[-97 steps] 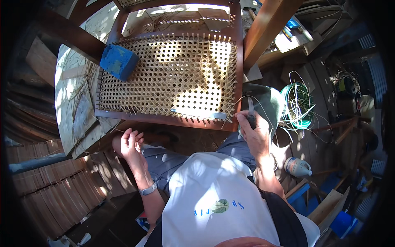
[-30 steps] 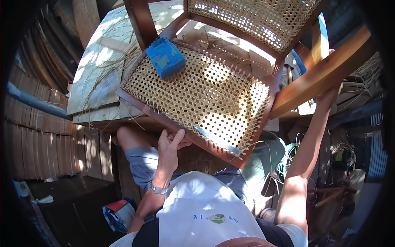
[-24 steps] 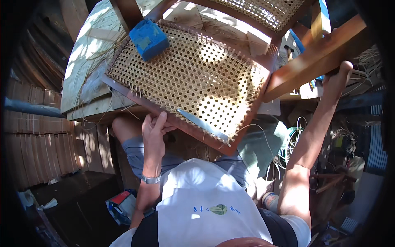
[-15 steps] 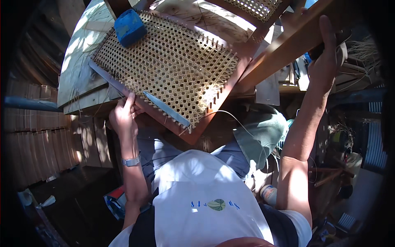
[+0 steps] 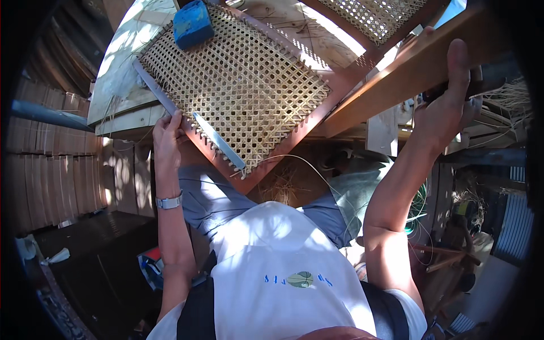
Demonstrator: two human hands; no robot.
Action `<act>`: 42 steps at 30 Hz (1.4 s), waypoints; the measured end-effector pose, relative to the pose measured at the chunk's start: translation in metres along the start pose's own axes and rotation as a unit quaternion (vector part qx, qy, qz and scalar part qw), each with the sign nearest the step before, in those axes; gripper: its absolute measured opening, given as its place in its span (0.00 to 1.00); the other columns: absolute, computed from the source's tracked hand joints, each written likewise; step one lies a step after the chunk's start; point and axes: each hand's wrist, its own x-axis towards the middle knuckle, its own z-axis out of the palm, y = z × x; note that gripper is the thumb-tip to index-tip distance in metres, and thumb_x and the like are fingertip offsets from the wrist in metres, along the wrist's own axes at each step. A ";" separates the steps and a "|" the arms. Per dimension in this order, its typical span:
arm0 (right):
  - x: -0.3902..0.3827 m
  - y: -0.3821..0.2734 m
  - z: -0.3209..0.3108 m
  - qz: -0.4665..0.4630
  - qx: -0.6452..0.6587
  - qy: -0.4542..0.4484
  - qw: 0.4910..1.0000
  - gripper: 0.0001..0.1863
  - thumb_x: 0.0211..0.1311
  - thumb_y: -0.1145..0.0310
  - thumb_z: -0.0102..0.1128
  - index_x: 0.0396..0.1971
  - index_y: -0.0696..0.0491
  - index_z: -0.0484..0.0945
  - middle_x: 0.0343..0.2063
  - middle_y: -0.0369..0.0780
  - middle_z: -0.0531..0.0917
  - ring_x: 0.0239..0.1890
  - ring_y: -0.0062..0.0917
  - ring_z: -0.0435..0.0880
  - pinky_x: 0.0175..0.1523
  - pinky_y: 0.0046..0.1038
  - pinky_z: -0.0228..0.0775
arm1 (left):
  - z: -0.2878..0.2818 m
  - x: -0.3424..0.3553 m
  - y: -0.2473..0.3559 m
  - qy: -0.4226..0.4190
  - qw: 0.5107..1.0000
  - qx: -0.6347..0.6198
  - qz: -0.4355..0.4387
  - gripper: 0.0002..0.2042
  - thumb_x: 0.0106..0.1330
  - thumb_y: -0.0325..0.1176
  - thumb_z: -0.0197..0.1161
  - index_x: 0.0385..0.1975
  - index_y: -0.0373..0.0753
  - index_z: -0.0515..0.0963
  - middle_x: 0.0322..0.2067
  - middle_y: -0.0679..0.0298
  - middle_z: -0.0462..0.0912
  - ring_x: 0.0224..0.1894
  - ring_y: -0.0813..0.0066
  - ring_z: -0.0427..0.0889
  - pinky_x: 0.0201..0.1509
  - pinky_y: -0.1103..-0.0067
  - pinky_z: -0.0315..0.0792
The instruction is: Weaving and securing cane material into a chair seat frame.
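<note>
A woven cane panel (image 5: pixel 243 79) fills a reddish-brown wooden frame (image 5: pixel 218 161), tilted with one corner toward me. My left hand (image 5: pixel 168 136) pinches the frame's left edge, thumb on top. On the right, my right hand (image 5: pixel 445 110) is wrapped round a long wooden rail (image 5: pixel 396 82) that joins the frame, its thumb along the near side. A blue block (image 5: pixel 192 25) rests on the cane at the far left. Nearer me, a narrow pale metal strip (image 5: pixel 220 141) lies on the weave by the left edge. One loose cane strand (image 5: pixel 309 164) curves off the near corner.
Beneath the frame is a wooden worktable (image 5: pixel 127 122) with cane scraps. Another cane panel (image 5: pixel 374 17) shows at the far right. Stacked boards (image 5: pixel 54 170) stand at left, and a blue pipe (image 5: pixel 48 113) runs beside them. A green cloth (image 5: pixel 357 192) hangs by my right knee.
The frame's near corner has shifted slightly left in view, with both hands still gripping. The rail and my right hand sit a little lower. The blue block and metal strip remain on the cane.
</note>
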 end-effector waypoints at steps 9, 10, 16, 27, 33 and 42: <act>-0.009 -0.007 0.010 -0.010 -0.015 0.017 1.000 0.24 0.53 0.62 0.75 0.45 0.62 0.79 0.35 0.40 0.84 0.34 0.21 0.83 0.40 0.20 0.74 | 0.014 0.000 -0.003 0.034 0.997 -0.065 0.030 0.15 0.72 0.39 0.60 0.49 0.33 0.73 0.33 0.69 0.78 0.32 0.84 0.75 0.38 0.82 0.72; -0.006 -0.007 0.008 -0.026 -0.014 0.022 0.999 0.24 0.53 0.62 0.76 0.45 0.61 0.79 0.34 0.38 0.84 0.33 0.19 0.82 0.40 0.19 0.73 | 0.020 -0.010 -0.004 0.041 0.994 -0.094 0.029 0.16 0.73 0.39 0.58 0.51 0.34 0.73 0.34 0.70 0.78 0.32 0.84 0.75 0.38 0.83 0.71; 0.004 -0.012 -0.015 -0.065 -0.119 -0.033 0.990 0.26 0.49 0.58 0.79 0.43 0.59 0.79 0.33 0.33 0.82 0.31 0.15 0.77 0.38 0.18 0.68 | 0.067 -0.055 -0.003 0.016 0.988 -0.127 0.082 0.12 0.76 0.38 0.52 0.33 0.39 0.75 0.23 0.74 0.73 0.20 0.89 0.70 0.21 0.85 0.63; 0.003 -0.013 -0.001 0.023 -0.119 0.092 0.988 0.34 0.52 0.54 0.76 0.50 0.66 0.77 0.46 0.48 0.82 0.45 0.31 0.83 0.48 0.29 0.79 | 0.059 -0.044 -0.002 -0.008 0.970 -0.240 0.046 0.25 0.80 0.36 0.41 0.73 0.42 0.48 0.21 0.76 0.63 0.17 0.89 0.62 0.17 0.86 0.61; 0.001 -0.011 -0.006 0.010 -0.107 0.101 0.989 0.34 0.51 0.53 0.77 0.47 0.66 0.78 0.46 0.46 0.82 0.46 0.29 0.82 0.49 0.28 0.78 | 0.049 -0.035 -0.010 0.062 0.995 -0.002 0.073 0.32 0.76 0.47 0.47 0.71 0.32 0.53 0.39 0.50 0.82 0.40 0.59 0.82 0.45 0.70 0.74; -0.021 -0.014 -0.013 -0.011 -0.108 0.135 0.985 0.30 0.51 0.54 0.77 0.42 0.67 0.82 0.45 0.47 0.84 0.46 0.29 0.84 0.51 0.29 0.79 | 0.037 -0.014 -0.025 0.026 0.957 0.150 0.247 0.29 0.73 0.44 0.53 0.67 0.32 0.58 0.46 0.39 0.79 0.47 0.45 0.80 0.48 0.63 0.75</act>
